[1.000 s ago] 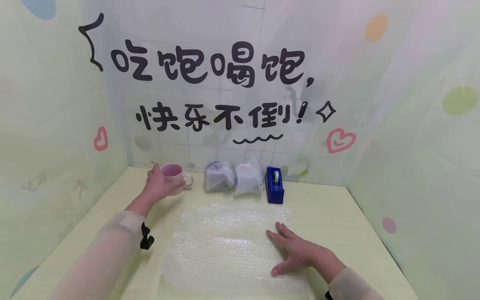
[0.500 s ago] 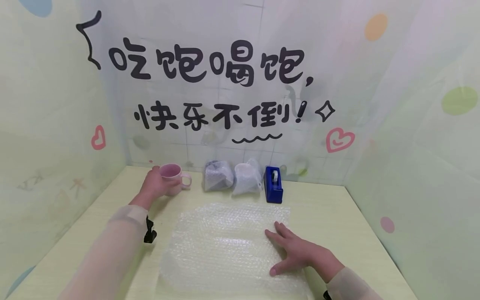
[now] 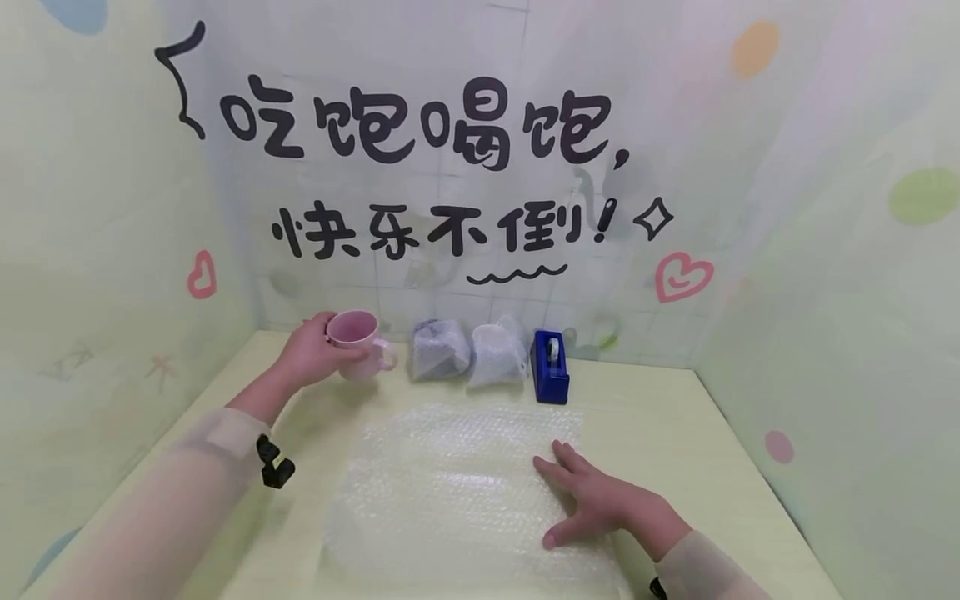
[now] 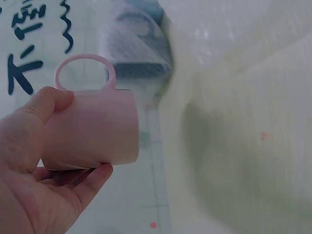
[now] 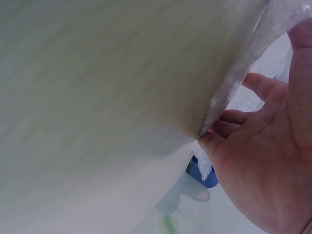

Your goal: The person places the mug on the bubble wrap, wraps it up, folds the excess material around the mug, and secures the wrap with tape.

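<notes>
In the head view my left hand (image 3: pixel 309 354) grips a pink mug (image 3: pixel 362 367) at the back left, and its handle points right. The left wrist view shows the thumb and fingers curled round the body of the mug (image 4: pixel 100 126). A shadow below suggests that it hangs above the table. A sheet of bubble wrap (image 3: pixel 442 492) lies flat at the front middle. My right hand (image 3: pixel 600 504) rests on its right side with the fingers spread. From the right wrist, the fingertips of the hand (image 5: pixel 268 156) touch the edge of the bubble wrap (image 5: pixel 222 95).
Two bubble-wrapped bundles (image 3: pixel 439 350) stand side by side at the back of the pale table (image 3: pixel 667 433). Right of them is a blue tape dispenser (image 3: pixel 551 367) holding a small roll. A printed curtain (image 3: pixel 465 275) encloses the back and both sides.
My left hand has lifted the pink mug off the table and shifted it slightly right, tilting it a little. The right hand and the bubble wrap have stayed in place.
</notes>
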Action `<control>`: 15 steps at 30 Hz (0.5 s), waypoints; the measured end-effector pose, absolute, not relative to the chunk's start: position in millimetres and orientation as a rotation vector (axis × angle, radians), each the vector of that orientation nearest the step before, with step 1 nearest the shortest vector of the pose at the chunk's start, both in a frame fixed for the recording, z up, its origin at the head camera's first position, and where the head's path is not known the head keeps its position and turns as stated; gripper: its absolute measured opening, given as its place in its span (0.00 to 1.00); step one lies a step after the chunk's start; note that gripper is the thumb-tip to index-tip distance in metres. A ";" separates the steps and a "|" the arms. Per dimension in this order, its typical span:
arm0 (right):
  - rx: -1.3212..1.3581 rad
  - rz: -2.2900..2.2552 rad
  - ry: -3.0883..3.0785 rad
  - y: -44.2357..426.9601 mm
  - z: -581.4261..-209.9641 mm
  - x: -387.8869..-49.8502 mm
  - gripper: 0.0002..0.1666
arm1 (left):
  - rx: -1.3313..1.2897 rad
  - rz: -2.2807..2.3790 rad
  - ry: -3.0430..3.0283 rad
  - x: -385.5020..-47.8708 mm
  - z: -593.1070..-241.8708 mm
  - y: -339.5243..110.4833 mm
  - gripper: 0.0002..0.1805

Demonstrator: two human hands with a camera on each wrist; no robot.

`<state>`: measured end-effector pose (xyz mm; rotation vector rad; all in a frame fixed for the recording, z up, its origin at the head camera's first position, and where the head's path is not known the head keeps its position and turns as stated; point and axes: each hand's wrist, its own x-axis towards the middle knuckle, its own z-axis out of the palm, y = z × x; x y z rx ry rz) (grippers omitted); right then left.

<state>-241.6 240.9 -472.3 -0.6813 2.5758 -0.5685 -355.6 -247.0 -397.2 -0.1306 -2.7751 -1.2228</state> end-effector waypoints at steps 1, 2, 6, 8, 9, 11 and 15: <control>-0.682 -0.567 2.579 241.1 -471.4 -241.9 0.71 | -0.167 -1.244 -2.772 -350.6 -389.0 -239.2 0.50; -0.686 -0.565 2.581 241.3 -470.9 -242.3 0.72 | -0.200 -1.264 -2.771 -345.4 -381.8 -230.3 0.50; -0.695 -0.568 2.580 240.9 -468.6 -242.4 0.72 | -0.338 -1.358 -2.790 -322.1 -364.0 -188.3 0.51; -0.693 -0.572 2.577 240.7 -468.2 -241.7 0.71 | -0.407 -1.392 -2.805 -310.3 -363.5 -166.2 0.51; -0.693 -0.576 2.575 240.5 -468.1 -241.4 0.71 | -0.438 -1.413 -2.810 -304.5 -365.2 -155.4 0.51; -0.695 -0.574 2.575 240.3 -468.3 -240.8 0.71 | -0.492 -1.454 -2.815 -294.1 -371.4 -135.2 0.51; -0.700 -0.574 2.583 240.2 -470.3 -241.3 0.71 | -0.570 -1.513 -2.828 -279.1 -391.3 -102.7 0.46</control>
